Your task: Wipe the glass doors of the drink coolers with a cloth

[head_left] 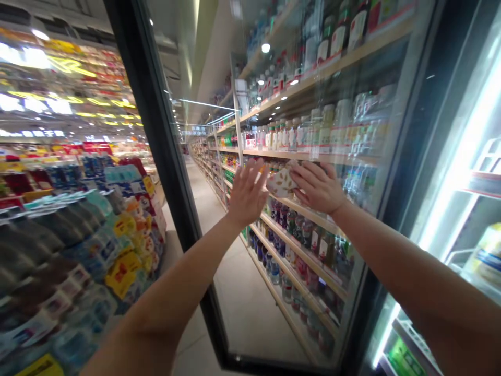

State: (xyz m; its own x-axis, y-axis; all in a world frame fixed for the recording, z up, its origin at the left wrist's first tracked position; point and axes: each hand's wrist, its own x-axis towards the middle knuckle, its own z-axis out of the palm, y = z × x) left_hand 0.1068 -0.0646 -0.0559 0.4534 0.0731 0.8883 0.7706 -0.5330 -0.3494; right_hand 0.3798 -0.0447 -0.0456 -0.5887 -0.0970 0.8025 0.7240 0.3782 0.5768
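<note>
In front of me stands a glass door (242, 334) in a black frame, swung out from a lit cooler. My right hand (319, 185) presses a white cloth with a brown leaf-like pattern (282, 183) toward the pane, fingers bent over its edge. To its left, my left hand (247, 192) is raised with fingers spread and holds nothing. Whether its palm touches the glass I cannot tell. Shelves of bottles (289, 136) show in the pane behind both hands.
Packed bottles (50, 224) and yellow-labelled goods (127, 266) are stacked at the left, blurred. The lit cooler interior (462, 209) with wire shelves is at the right. A pale tiled floor (191, 344) lies below.
</note>
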